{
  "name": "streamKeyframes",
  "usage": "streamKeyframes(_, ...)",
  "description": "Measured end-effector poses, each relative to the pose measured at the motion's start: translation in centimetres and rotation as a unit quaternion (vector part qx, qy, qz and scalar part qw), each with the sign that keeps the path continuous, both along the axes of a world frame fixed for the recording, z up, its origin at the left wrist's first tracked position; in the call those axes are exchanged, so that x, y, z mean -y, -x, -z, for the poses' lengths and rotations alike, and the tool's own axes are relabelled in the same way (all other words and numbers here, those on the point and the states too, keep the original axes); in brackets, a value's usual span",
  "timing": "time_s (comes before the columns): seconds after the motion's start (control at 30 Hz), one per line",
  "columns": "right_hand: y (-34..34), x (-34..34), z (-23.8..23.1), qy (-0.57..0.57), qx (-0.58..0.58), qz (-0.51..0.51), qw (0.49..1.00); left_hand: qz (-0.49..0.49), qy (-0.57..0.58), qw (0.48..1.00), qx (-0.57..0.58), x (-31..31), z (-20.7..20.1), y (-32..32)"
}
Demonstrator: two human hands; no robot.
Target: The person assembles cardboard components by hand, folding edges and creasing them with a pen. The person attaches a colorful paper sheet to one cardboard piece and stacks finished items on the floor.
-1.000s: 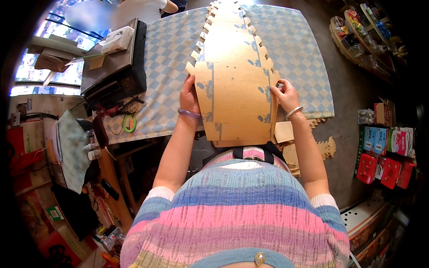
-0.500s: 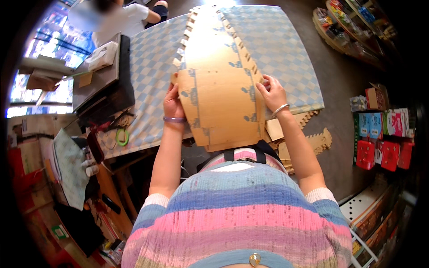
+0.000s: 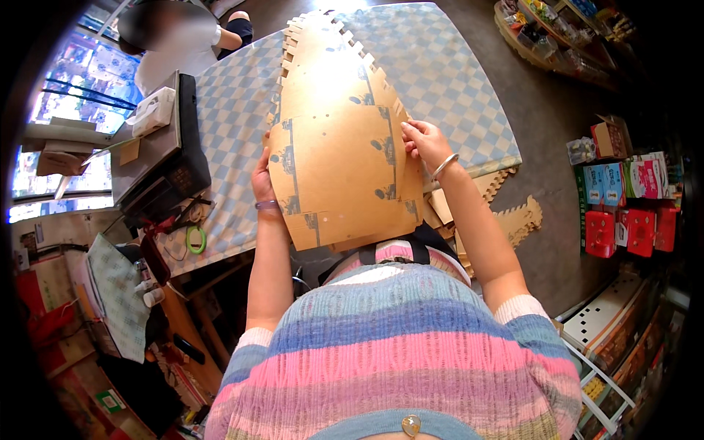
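Observation:
A long tan cardboard sheet (image 3: 334, 165) with notched, toothed edges and grey printed marks extends from close to my waist across the table. It lies over at least one more layer of cardboard (image 3: 411, 213), which shows along its lower right side. My left hand (image 3: 262, 174) grips the sheet's left edge, its fingers partly hidden behind the board. At the right edge, my right hand (image 3: 427, 143) pinches the cardboard between thumb and fingers. Strong glare washes out the far part of the sheet.
A blue-and-beige checked cloth covers the table (image 3: 455, 81). Toothed cardboard pieces (image 3: 513, 220) lie low on the right. At left are a dark box-shaped machine (image 3: 165, 165) and a green tape ring (image 3: 196, 240). A person (image 3: 176, 55) sits beyond; shelves (image 3: 565, 37) stand far right.
The cardboard sheet and both hands have shifted left in the picture. My right hand has moved inward along the edge, and more of the layer beneath shows at the right. The view has also shifted slightly.

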State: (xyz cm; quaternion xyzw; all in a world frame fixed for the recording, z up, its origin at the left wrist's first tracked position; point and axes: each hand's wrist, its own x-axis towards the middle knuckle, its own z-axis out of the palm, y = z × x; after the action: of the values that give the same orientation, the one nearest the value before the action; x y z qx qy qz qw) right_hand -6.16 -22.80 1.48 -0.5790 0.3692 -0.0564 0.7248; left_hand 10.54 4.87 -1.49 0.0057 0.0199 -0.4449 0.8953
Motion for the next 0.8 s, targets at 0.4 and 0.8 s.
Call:
streamKeyframes(0.4,-0.9,1.4,0.9,-0.387,0.345,-0.012,0.855,-0.091,-0.058,0.99,0.087,1.4,-2.0,1.7)
streamKeyframes(0.8,-0.2,2.9,2.2,-0.287,0.358,0.003,0.888,-0.125,-0.108,0.986,0.034,1.4,-0.4,0.8)
